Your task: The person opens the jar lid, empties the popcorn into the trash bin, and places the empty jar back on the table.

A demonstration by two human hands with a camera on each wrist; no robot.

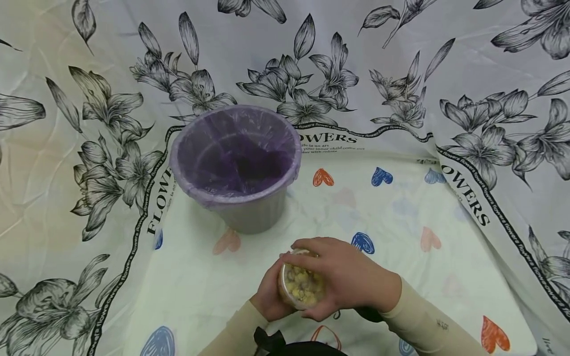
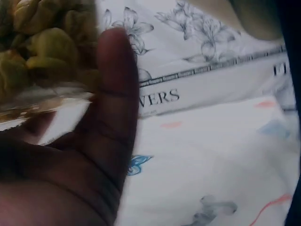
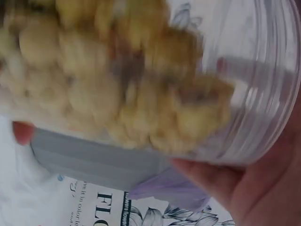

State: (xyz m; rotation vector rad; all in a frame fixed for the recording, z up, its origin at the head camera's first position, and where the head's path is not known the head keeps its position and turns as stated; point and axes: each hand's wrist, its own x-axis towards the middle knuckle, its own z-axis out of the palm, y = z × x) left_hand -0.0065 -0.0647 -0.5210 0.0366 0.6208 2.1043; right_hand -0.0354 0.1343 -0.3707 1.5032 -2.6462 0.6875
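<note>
A clear jar point(image 1: 305, 286) of lumpy yellow-brown pieces, perhaps dried flower buds, is tilted between both hands near the front of the table. My left hand point(image 1: 269, 294) grips the jar's body from the left, its thumb along the side in the left wrist view. My right hand point(image 1: 345, 274) holds the jar at its other end, with fingers round the clear ridged lid or rim point(image 3: 275, 80). In the right wrist view the yellow pieces point(image 3: 117, 84) fill part of the jar, leaving a space near the ridged end. Whether the lid is loose cannot be told.
A grey bin point(image 1: 251, 215) lined with a purple bag point(image 1: 191, 188) stands behind the hands to the left. The pale table cloth point(image 1: 383, 296) carries printed hearts. Flower-printed fabric point(image 1: 490, 99) surrounds the table at the back and sides.
</note>
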